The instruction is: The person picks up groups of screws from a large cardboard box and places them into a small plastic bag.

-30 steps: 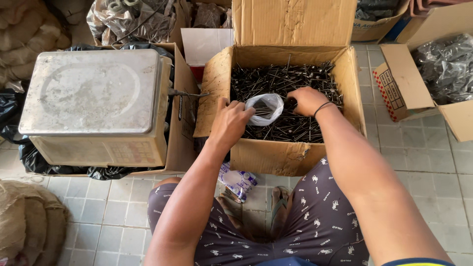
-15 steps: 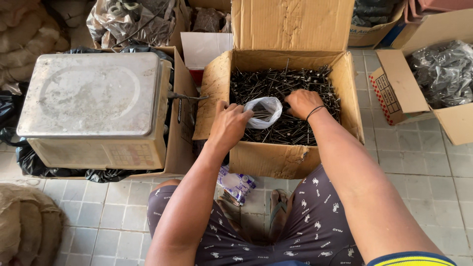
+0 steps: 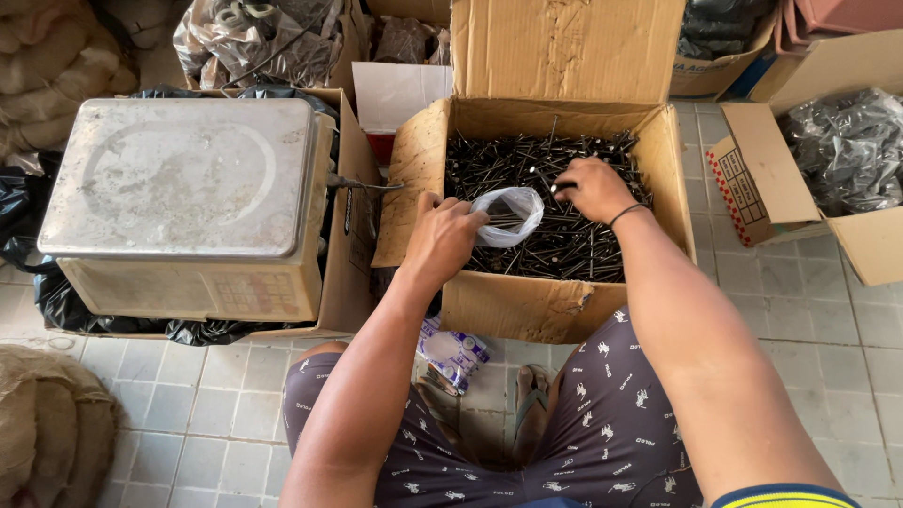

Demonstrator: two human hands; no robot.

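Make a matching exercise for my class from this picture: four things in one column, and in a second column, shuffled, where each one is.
Things
1. small clear plastic bag
2. dark nails
3. metal weighing scale
4. crumpled grey plastic

Places
A. on top of the open carton at the left
B. in the left hand, held open over the middle box
C. in the carton at the far right
D. heaped in the middle cardboard box, where the right hand reaches

Pairs: 1-B, 2-D, 3-A, 4-C
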